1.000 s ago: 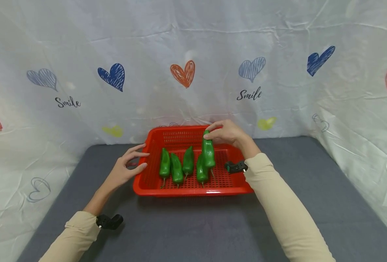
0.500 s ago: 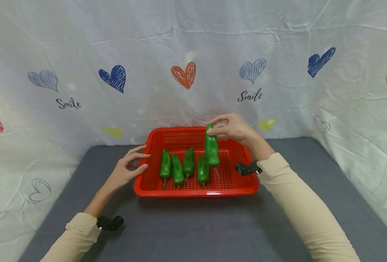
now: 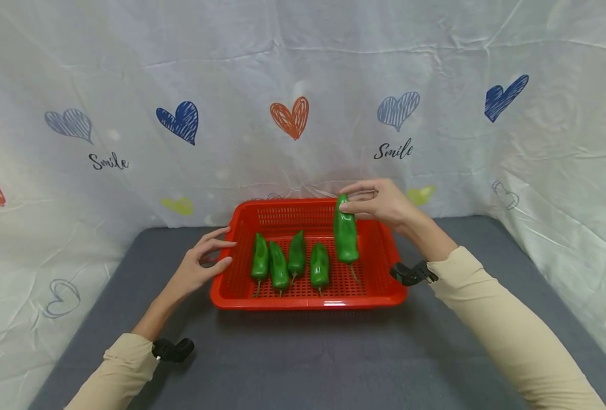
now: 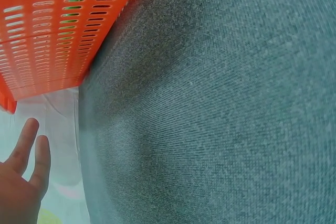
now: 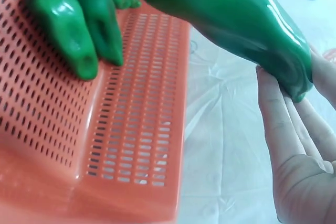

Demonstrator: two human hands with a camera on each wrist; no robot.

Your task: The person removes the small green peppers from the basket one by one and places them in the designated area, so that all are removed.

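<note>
My right hand [image 3: 382, 202] pinches a green pepper [image 3: 346, 232] by its tip, thumb on one side and fingers on the other. The pepper hangs stem down over the right part of a red plastic basket [image 3: 308, 303]. In the right wrist view the held pepper [image 5: 236, 19] looms large, its tip between thumb and fingers. Several more green peppers [image 3: 319, 266] lie in the basket, stems toward me. My left hand [image 3: 195, 267] is at the basket's left rim, fingers spread and gently bent. In the left wrist view, part of that hand [image 4: 23, 177] shows near the basket's slotted side [image 4: 58, 35].
The basket stands on a grey cloth-covered table [image 3: 303, 359]. Behind it hangs a white curtain [image 3: 334, 68] printed with hearts and words. A dark wrist strap device [image 3: 413, 273] sits on the right wrist, and another strap device [image 3: 172, 349] is on the left wrist.
My right hand has moved right with the held pepper, away from the pepper it hung in front of. The left hand stays at the left rim.
</note>
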